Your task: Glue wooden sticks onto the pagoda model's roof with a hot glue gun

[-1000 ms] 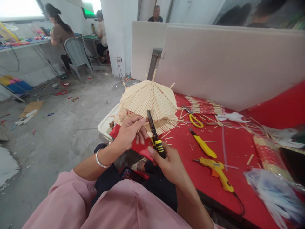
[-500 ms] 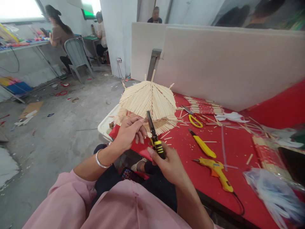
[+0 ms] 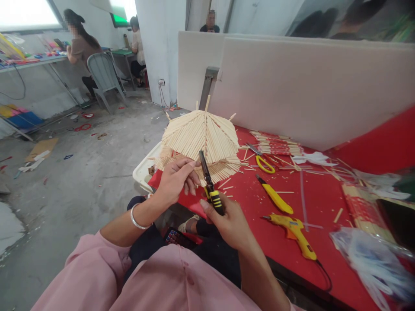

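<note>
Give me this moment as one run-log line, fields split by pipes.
right hand: gripping black-and-yellow pliers-like tool | left hand: at near edge of stick-built roof, grip unclear | yellow glue gun: lying on red table

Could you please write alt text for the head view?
A person's right hand grips a black-and-yellow plier-like tool before a layered wooden-stick model, the left hand close beside the tool. Yellow-handled scissors and a glue gun lie on the red table.

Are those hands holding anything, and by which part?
The right hand holds the plier-like tool by its black-and-yellow handle; whether the left hand holds anything cannot be told.
</note>
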`<state>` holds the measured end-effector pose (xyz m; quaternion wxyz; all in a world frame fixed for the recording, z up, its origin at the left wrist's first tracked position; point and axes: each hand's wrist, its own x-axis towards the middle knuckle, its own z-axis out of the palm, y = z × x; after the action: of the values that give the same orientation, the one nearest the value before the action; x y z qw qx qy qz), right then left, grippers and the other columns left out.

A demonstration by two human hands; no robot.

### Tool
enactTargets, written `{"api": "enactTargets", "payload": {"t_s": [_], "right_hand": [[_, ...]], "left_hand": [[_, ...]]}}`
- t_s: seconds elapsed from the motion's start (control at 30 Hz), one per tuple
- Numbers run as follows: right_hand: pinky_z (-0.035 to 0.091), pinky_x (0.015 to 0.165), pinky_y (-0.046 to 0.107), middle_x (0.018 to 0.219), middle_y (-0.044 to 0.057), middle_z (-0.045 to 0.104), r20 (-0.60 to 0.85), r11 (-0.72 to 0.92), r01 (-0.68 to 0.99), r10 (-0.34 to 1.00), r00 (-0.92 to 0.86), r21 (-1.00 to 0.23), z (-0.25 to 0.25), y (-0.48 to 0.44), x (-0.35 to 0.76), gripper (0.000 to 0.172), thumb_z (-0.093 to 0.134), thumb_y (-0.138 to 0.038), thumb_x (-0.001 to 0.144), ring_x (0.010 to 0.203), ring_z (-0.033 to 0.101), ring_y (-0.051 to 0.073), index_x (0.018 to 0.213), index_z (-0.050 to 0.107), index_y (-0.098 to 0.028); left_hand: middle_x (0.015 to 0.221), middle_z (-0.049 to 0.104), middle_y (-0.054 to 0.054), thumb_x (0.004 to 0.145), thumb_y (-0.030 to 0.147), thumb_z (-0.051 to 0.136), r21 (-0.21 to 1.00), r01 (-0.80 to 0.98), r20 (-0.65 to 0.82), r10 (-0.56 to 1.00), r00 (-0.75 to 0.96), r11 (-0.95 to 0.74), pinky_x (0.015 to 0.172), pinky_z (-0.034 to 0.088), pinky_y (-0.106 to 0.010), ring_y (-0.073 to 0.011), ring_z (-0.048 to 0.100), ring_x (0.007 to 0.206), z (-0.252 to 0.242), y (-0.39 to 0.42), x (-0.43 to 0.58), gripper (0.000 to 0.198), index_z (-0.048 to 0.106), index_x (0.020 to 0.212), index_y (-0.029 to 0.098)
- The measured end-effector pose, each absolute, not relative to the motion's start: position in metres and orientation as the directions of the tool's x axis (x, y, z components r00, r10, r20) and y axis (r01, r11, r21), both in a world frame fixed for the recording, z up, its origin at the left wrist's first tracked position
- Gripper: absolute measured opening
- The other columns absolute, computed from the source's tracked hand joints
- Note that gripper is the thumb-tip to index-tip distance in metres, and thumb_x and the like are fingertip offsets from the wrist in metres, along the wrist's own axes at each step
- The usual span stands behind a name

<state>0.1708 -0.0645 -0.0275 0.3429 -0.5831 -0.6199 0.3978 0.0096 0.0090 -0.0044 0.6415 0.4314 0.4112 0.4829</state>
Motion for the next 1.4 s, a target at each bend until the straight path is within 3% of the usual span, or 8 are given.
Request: {"api": "enactTargets", "payload": {"t_s": [0.43,1.0,1.4], "right_hand": [[0.037,0.049,0.025,0.053,-0.003,0.055,-0.089,-0.048,0.403,0.993,-0.084,-0.914,-0.0257,-0.0639,0.1695,0.041,0.058,-0.064,0.084,0.049,0.051,0.014,0.08,0.055,-0.022],[0.038,0.048,0.025,0.054,-0.004,0.054,-0.104,-0.062,0.385,0.99,-0.091,-0.921,-0.031,-0.0623,0.1686,0.042,0.059,-0.064,0.085,0.047,0.051,0.013,0.081,0.054,-0.023],[0.04,0.047,0.025,0.052,-0.004,0.054,-0.117,-0.072,0.368,0.988,-0.101,-0.927,-0.0269,-0.0651,0.1684,0.043,0.057,-0.065,0.085,0.046,0.052,0.013,0.081,0.053,-0.023]], "left_hand": [[0.056,0.066,0.003,0.079,0.05,0.07,0.952,-0.28,-0.069,0.98,0.185,0.12,0.03,0.032,-0.016,-0.0079,0.055,0.033,-0.011,0.008,0.0117,0.037,0.062,0.085,0.015],[0.058,0.065,0.005,0.076,0.045,0.072,0.932,-0.334,-0.082,0.979,0.185,0.142,0.028,0.029,-0.015,-0.0075,0.055,0.032,-0.0081,0.0089,0.0127,0.033,0.058,0.083,0.016],[0.056,0.066,0.004,0.084,0.045,0.066,0.925,-0.337,-0.106,0.97,0.217,0.177,0.028,0.025,-0.015,-0.0075,0.053,0.03,-0.0064,0.0077,0.0157,0.03,0.053,0.084,0.018]]}}
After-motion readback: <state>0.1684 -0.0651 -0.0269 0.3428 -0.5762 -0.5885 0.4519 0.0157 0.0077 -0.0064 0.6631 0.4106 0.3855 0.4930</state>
